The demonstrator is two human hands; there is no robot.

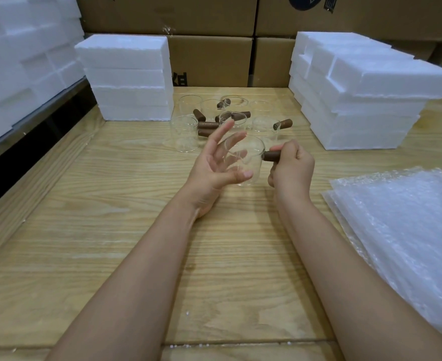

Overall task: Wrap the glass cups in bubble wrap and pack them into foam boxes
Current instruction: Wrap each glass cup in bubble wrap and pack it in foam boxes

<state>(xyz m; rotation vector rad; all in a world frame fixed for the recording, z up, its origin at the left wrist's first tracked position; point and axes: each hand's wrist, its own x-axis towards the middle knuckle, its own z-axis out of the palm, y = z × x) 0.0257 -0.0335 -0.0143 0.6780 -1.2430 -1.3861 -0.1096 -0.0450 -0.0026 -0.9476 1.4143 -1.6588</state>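
Right hand (292,165) has its fingers curled round the brown wooden handle (270,155) of one glass cup (243,157). The cup is held off the table (110,230) around mid-table, roughly upright. Left hand (214,165) is open, fingers spread and mostly straight behind the glass wall, thumb low at the front. Can't tell if it actually touches the glass. My read: cup picked, wrap not yet started. Bubble wrap sheets (402,230) are stacked at the right edge of the table, well apart from the cup, none pulled. Suggest the left hand takes the body round the wall, not the rim, so the right can let go of the handle and peel one sheet. Sheets probably cling, so check only one comes. Lay it flat in front, put the cup on its side near one edge, roll, then tuck the ends into the mouth and under the base. The handle sticks out sideways and is likely the weak joint, so cover it fully and don't lever on it. Foam boxes sit in a back-left stack (128,76) and a back-right stack (365,95). No open cavity is visible, so one needs pulling and opening first. The other cups (186,131) cluster at the back between the stacks, close together, so reach in carefully.
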